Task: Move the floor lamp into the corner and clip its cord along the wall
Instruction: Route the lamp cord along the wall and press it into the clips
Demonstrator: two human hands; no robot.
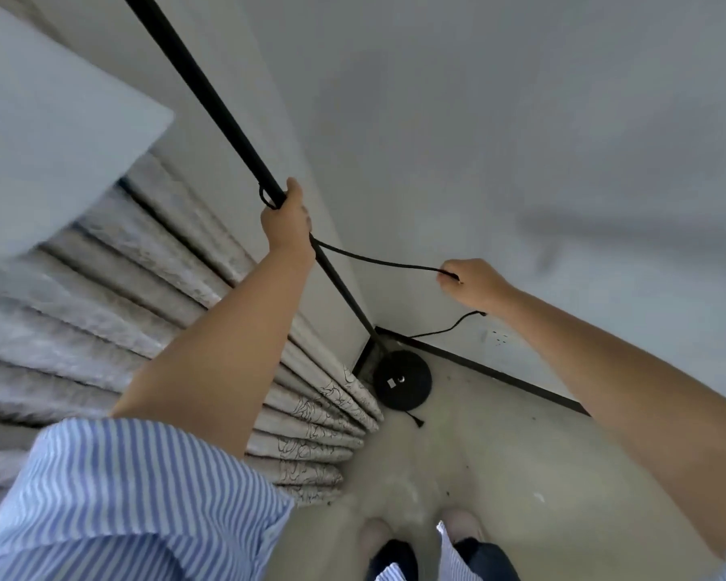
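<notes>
My left grip (288, 222) is wrapped around the lamp's thin, smooth black pole (210, 102); my right grip (474, 285) is pinched shut on the slim black cord (378, 260), which sags between the two hands. The lamp's flat round base (402, 380) sits on the pale floor (520, 454) right in the corner, near the dark baseboard (499, 373). Left of the base hang pleated grey curtains (143, 278); right of it the white wall (520, 140) is bare, with a socket (497, 338) low down.
</notes>
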